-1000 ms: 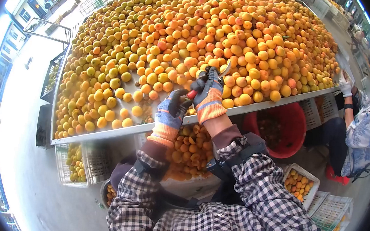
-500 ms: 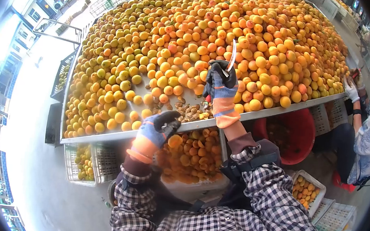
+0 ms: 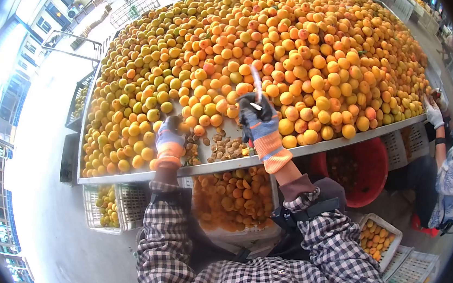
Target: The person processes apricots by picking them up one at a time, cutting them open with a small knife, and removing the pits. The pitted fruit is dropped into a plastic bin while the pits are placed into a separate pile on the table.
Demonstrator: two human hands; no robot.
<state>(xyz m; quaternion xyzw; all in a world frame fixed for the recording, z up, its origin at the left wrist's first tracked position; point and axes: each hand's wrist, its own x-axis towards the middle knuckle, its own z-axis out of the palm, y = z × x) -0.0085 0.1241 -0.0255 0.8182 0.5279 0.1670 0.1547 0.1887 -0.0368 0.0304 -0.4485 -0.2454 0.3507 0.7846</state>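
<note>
A metal table (image 3: 141,175) carries a huge heap of apricots (image 3: 279,43). My right hand (image 3: 259,121), in a blue and orange glove, grips a small knife (image 3: 256,81) with its blade pointing up over the fruit near the front edge. My left hand (image 3: 168,139), gloved the same way, lies on the table with its fingertips at an apricot (image 3: 184,128) in the front row. Whether it grips that fruit is hidden. Between my hands lies a small pile of brown pits (image 3: 226,147).
Under the table's edge a container of halved apricots (image 3: 232,196) sits by my knees, with a red bucket (image 3: 365,167) to its right. White crates (image 3: 104,207) (image 3: 376,238) hold fruit on the floor. A seated co-worker (image 3: 449,163) reaches a gloved hand (image 3: 434,111) to the table's right corner.
My left hand has come up from below the table's edge onto the table by the front apricots. My right hand has shifted a little left and lower with the knife.
</note>
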